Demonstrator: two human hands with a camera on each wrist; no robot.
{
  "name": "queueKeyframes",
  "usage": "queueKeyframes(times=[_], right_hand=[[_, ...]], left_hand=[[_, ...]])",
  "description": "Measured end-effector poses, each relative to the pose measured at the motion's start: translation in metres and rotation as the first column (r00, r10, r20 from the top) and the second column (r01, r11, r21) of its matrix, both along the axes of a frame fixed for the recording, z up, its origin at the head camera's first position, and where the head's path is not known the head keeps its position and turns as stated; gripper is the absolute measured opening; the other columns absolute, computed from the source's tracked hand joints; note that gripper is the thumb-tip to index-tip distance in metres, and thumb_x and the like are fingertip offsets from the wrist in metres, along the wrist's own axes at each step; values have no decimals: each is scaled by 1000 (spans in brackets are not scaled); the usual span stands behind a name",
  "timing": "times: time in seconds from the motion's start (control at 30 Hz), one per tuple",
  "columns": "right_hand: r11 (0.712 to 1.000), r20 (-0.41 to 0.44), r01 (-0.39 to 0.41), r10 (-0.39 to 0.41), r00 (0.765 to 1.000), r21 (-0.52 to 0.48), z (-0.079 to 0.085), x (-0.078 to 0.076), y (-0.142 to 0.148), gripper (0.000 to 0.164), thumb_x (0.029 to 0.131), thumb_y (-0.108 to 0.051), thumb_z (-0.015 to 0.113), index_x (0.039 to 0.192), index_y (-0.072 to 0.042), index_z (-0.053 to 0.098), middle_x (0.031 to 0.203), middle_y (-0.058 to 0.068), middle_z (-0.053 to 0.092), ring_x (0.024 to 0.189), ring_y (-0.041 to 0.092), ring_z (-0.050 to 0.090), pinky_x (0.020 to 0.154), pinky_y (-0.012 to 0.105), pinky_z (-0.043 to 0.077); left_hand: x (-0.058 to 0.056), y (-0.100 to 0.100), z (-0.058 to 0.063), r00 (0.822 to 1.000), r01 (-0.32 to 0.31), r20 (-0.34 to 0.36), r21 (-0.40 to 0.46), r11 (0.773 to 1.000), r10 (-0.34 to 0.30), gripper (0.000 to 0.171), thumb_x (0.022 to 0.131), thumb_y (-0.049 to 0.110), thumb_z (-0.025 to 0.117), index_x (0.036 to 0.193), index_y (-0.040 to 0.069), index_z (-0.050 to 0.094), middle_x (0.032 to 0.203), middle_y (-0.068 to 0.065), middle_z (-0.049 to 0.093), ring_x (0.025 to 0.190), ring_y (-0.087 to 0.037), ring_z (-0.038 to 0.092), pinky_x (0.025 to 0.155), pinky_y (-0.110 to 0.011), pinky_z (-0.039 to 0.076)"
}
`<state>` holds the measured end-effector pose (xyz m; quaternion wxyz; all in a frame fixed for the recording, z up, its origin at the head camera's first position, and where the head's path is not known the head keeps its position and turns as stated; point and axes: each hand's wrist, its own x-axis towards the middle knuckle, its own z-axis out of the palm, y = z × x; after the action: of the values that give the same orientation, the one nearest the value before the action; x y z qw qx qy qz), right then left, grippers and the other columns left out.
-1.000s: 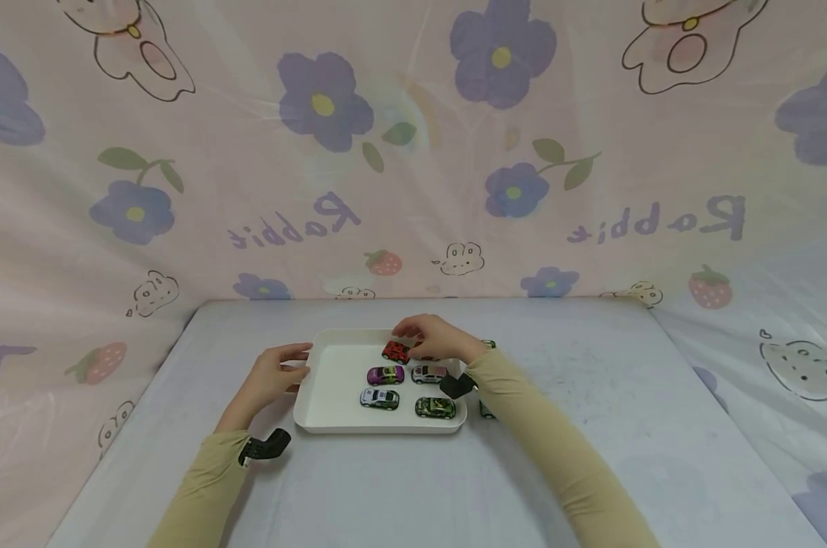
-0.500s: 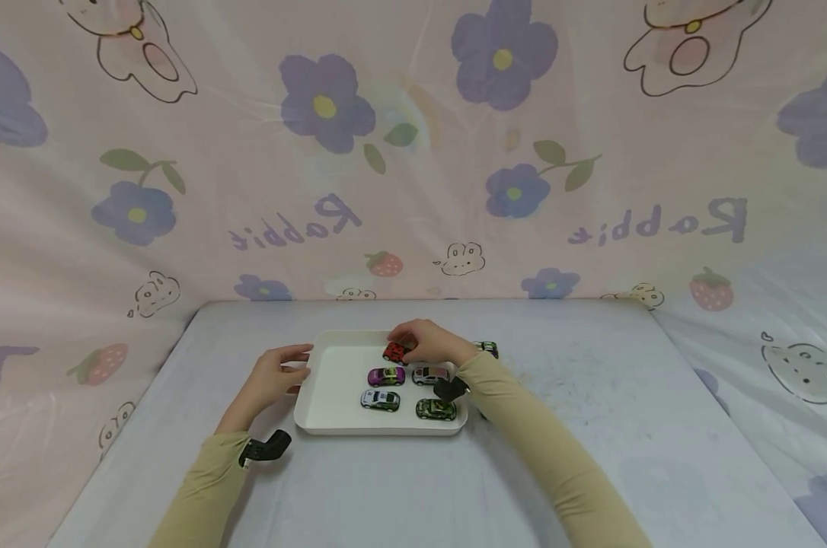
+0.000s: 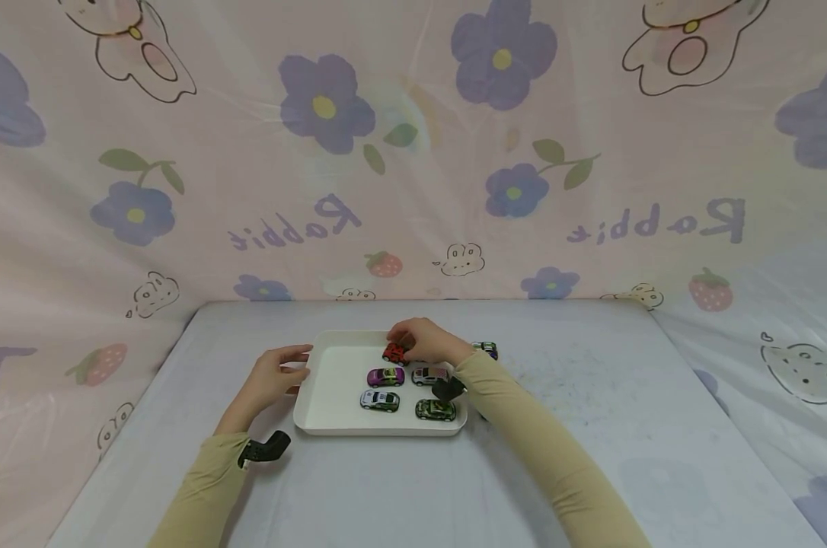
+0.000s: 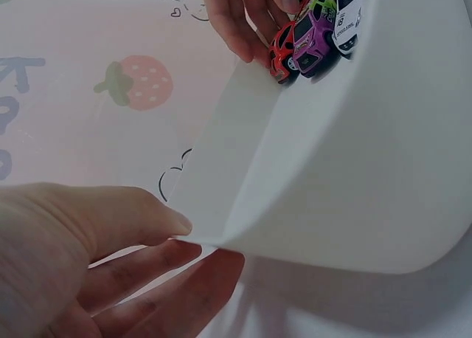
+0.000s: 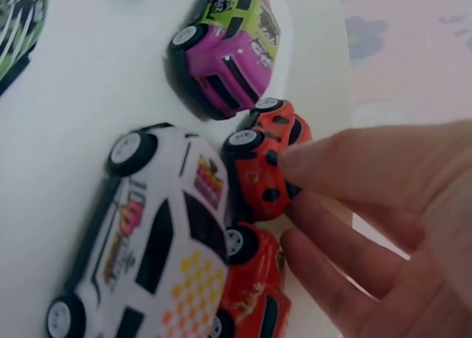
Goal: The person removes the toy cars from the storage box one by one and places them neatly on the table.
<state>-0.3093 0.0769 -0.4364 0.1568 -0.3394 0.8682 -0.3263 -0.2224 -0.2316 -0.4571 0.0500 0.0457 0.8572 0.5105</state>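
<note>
The left hand [image 3: 271, 375] has not moved over the last second and seems to pinch the left rim of the tray [image 3: 338, 422], thumb over it and fingers outside. The white car [image 3: 379, 401] and the purple car [image 3: 386, 377] lie where they were in the tray. Beyond them, by the far wall, is the spotted car [image 3: 394, 354]; the right hand [image 3: 432, 340] has come down and a little leftward onto it and now pinches it between thumb and fingers, making it the thing in hand. The checked car [image 3: 429, 376] and the green car [image 3: 435, 410] have stayed put. As for what is hidden: the left hand's lower fingers pass out of sight in the head view; fingers cover part of the spotted car, so I cannot tell whether its wheels touch the tray; the second red car [image 5: 254, 290] shows in the right wrist view but is nearly lost under the hand from above; and the outside car [image 3: 486, 350], on the table past the tray, is partly blocked by the right sleeve [image 3: 544, 441].
</note>
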Motion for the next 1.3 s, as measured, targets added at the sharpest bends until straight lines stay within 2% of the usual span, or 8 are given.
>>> queueKeyframes(times=[0.37,0.8,1.03,1.3], right_hand=[[998,-21,22,-21,1000,56,0,-2,-8,42,82,7,69,121,-5,62,115,4,64,103,17,61,85,25,50],[997,-27,5,-3,1000,75,2,2,-9,43,81,14,64,118,-7,65,113,2,65,104,17,60,86,26,50],[997,-33,26,-23,999,74,0,0,-6,43,78,7,74,119,-5,65,115,5,65,106,16,60,91,27,48],[987,-65,26,-16,998,158,2,2,-8,39,81,-1,73,118,-13,67,115,-1,64,108,14,56,97,31,43]], left_hand=[[1,0,0,1000,-3,-1,-1,1000,3,50,91,1,61,139,-2,46,129,-29,51,102,-36,62,68,-37,57],[0,0,-1,1000,-7,-4,-5,1000,7,50,90,1,61,138,-2,46,129,-29,51,100,-36,63,68,-36,57],[1,0,0,1000,-2,-7,-14,1000,2,50,91,1,61,138,-2,46,129,-29,51,100,-35,63,68,-36,57],[-1,0,0,1000,-6,-2,-11,1000,6,50,91,1,61,139,-2,46,129,-28,51,101,-36,63,68,-36,57]])
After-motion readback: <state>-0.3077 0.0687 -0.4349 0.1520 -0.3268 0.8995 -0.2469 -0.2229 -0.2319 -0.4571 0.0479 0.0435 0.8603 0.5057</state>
